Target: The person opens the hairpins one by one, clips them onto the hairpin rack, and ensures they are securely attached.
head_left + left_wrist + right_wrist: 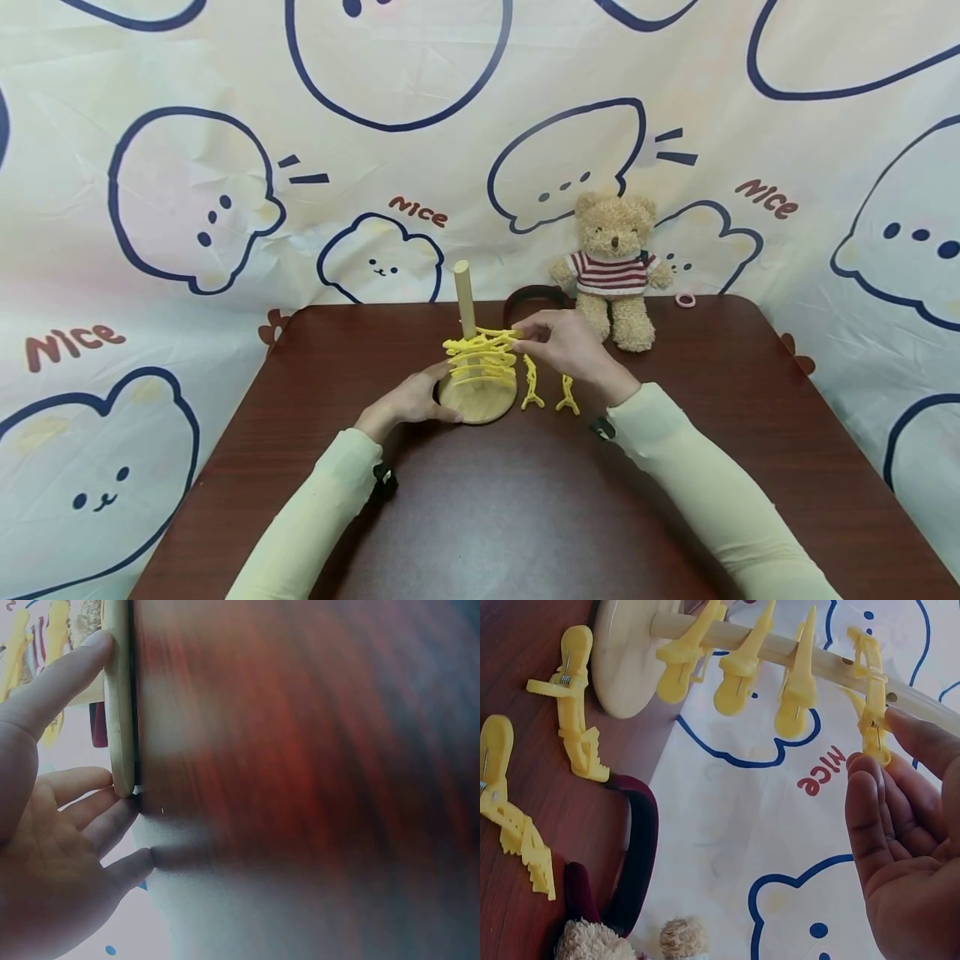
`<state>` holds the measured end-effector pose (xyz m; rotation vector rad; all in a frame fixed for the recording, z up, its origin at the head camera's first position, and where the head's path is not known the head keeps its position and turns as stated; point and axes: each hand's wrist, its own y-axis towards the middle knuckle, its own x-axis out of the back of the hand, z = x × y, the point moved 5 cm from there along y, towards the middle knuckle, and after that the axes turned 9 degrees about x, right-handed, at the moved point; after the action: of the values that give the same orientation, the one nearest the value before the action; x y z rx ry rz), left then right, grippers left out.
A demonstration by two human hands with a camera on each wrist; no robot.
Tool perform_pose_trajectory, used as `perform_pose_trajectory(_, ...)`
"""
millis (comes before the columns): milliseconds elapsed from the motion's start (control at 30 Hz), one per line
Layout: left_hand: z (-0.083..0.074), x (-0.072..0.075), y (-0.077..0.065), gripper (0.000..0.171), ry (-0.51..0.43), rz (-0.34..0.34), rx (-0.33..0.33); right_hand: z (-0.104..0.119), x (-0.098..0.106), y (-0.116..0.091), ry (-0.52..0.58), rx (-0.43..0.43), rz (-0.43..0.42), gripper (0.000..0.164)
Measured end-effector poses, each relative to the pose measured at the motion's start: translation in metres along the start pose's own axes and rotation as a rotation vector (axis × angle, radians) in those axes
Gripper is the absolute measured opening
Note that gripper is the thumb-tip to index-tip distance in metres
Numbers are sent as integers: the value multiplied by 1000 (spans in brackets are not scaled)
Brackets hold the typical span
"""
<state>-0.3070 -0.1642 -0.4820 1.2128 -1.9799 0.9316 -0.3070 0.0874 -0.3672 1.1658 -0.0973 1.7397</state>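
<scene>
A wooden stand [480,408] with a round base and upright post [465,292] is on the table. My left hand [408,402] holds the base by its left edge, the thumb [79,664] against its upper face and fingers around the rim. Between thumb and fingers, my right hand [573,346] pinches the tail of a yellow hair clip [874,705]. That clip's jaws are at the upper post; whether they grip it, I cannot tell. Lower down, three more yellow hair clips [739,675] sit along the post. Two loose yellow clips [532,387] lie right of the base.
Behind my right hand is a dark headband [641,832]. A teddy bear [615,242] in a striped shirt sits at the table's back edge, with a small pink ring [685,300] to its right. A printed cloth [390,167] hangs behind the brown table [480,517].
</scene>
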Motion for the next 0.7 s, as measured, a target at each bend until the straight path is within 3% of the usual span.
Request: perform_pose_trajectory(700,0,1,0,99,3,-3,-14,2,-10,7,23,-35,-5,29)
